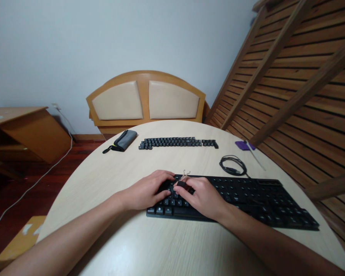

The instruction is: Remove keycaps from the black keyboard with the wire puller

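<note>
A black keyboard (195, 212) lies across the near half of the table. Many of its positions show no keycap, while keycaps stand on its lower left part. My left hand (152, 189) rests on the keyboard's left end, thumb and fingers apart, holding nothing I can see. Between thumb and fingers, my right hand (205, 197) pinches a keycap puller (181, 184) with a dark handle and thin wire prongs pointing up and away. Its lower end is partly covered by my fingers. Beyond the keyboard, loose black keycaps (171, 142) stand in rows.
A grey zip pouch (127, 140) lies at the back left. The coiled black cable (232, 165) sits behind the keyboard. At the right edge are a purple cloth-like piece (244, 145) and a thin pale stick (256, 156). A slatted wooden panel (299, 88) leans beside the table.
</note>
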`<state>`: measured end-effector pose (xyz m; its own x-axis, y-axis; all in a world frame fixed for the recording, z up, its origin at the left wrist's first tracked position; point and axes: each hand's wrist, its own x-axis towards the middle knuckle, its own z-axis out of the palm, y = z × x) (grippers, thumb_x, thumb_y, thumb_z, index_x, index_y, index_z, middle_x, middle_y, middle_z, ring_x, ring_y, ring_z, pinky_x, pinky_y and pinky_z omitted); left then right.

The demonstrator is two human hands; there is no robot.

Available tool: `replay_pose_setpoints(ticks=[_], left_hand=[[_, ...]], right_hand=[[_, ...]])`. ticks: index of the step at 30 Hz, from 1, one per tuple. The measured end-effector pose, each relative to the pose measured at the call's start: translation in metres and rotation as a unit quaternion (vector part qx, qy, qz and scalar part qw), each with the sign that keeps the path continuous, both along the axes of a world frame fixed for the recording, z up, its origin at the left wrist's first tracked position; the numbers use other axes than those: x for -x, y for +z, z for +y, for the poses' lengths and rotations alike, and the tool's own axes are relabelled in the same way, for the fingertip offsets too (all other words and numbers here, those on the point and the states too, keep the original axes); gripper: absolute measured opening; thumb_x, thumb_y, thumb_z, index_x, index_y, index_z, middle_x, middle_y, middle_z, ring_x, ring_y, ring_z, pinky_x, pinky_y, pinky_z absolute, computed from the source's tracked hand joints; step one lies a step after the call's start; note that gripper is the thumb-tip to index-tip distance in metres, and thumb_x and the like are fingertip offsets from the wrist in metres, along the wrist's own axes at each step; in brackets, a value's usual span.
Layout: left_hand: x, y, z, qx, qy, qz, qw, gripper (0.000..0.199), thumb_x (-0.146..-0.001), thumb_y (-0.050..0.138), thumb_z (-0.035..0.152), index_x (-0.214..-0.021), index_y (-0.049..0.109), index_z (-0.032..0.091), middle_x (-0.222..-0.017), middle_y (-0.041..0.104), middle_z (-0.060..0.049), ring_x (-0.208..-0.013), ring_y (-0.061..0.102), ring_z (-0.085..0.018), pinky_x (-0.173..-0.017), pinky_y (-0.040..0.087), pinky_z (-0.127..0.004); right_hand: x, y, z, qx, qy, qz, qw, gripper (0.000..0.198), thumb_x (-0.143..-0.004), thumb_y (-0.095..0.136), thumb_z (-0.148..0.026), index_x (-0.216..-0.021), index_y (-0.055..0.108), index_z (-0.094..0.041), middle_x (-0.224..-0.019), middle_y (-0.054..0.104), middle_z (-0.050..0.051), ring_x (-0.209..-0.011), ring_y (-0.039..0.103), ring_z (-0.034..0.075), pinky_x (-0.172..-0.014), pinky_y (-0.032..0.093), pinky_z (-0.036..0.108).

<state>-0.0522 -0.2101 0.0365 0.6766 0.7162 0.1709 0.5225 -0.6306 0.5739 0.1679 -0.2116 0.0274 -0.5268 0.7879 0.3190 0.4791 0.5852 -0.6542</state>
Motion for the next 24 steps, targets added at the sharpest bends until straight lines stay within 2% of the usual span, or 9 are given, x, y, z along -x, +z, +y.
replay_pose_setpoints(ticks=[6, 9, 11, 14, 18, 24], left_hand=[[-0.001, 0.001, 0.0, -0.001, -0.004, 0.001, 1.0, 0.03, -0.089, 0.056, 0.02, -0.119, 0.053, 0.021, -0.128, 0.055, -0.011, -0.121, 0.05, -0.024, -0.105, 0.041, -0.042], [-0.001, 0.001, -0.001, 0.001, -0.002, -0.001, 1.0, 0.028, -0.09, 0.056, 0.02, -0.117, 0.053, 0.022, -0.128, 0.056, -0.011, -0.121, 0.05, -0.024, -0.105, 0.041, -0.043], [-0.001, 0.002, -0.002, 0.004, 0.003, -0.003, 1.0, 0.027, -0.088, 0.057, 0.019, -0.114, 0.054, 0.022, -0.129, 0.055, -0.01, -0.121, 0.05, -0.024, -0.105, 0.041, -0.043], [-0.002, 0.004, -0.004, 0.009, 0.014, 0.005, 1.0, 0.024, -0.082, 0.062, 0.018, -0.106, 0.055, 0.021, -0.133, 0.053, -0.011, -0.123, 0.049, -0.026, -0.105, 0.041, -0.044], [-0.005, 0.008, -0.007, 0.011, 0.028, 0.007, 1.0, 0.019, -0.08, 0.066, 0.026, -0.096, 0.057, 0.02, -0.131, 0.053, -0.011, -0.122, 0.05, -0.027, -0.103, 0.042, -0.044], [-0.015, 0.002, -0.01, -0.007, 0.06, 0.0, 0.998, 0.017, -0.081, 0.069, 0.032, -0.088, 0.059, 0.02, -0.128, 0.056, -0.009, -0.12, 0.05, -0.027, -0.102, 0.042, -0.043]], right_hand=[[0.002, -0.007, -0.002, -0.102, 0.038, -0.023, 0.994, 0.024, -0.094, 0.054, -0.033, -0.086, 0.07, -0.017, -0.084, 0.073, 0.006, -0.079, 0.067, 0.019, -0.076, 0.048, 0.029], [0.003, -0.007, -0.002, -0.119, 0.009, -0.062, 0.991, 0.03, -0.095, 0.052, -0.035, -0.08, 0.07, -0.017, -0.082, 0.073, 0.007, -0.079, 0.067, 0.02, -0.075, 0.048, 0.03], [0.002, -0.006, -0.002, -0.094, -0.024, -0.079, 0.992, 0.033, -0.095, 0.051, -0.036, -0.075, 0.069, -0.017, -0.077, 0.072, 0.007, -0.073, 0.066, 0.02, -0.069, 0.047, 0.029], [0.001, -0.002, -0.001, -0.015, -0.047, -0.057, 0.997, 0.033, -0.094, 0.05, -0.037, -0.075, 0.068, -0.018, -0.072, 0.072, 0.005, -0.064, 0.065, 0.018, -0.059, 0.045, 0.027], [0.001, 0.0, -0.001, 0.088, -0.03, 0.011, 0.996, 0.027, -0.094, 0.051, -0.037, -0.087, 0.07, -0.02, -0.08, 0.075, 0.003, -0.071, 0.07, 0.018, -0.062, 0.048, 0.025], [0.002, -0.005, 0.007, 0.18, -0.032, 0.115, 0.976, 0.03, -0.092, 0.052, -0.041, -0.086, 0.069, -0.016, -0.078, 0.075, 0.006, -0.075, 0.072, 0.02, -0.066, 0.053, 0.027]])
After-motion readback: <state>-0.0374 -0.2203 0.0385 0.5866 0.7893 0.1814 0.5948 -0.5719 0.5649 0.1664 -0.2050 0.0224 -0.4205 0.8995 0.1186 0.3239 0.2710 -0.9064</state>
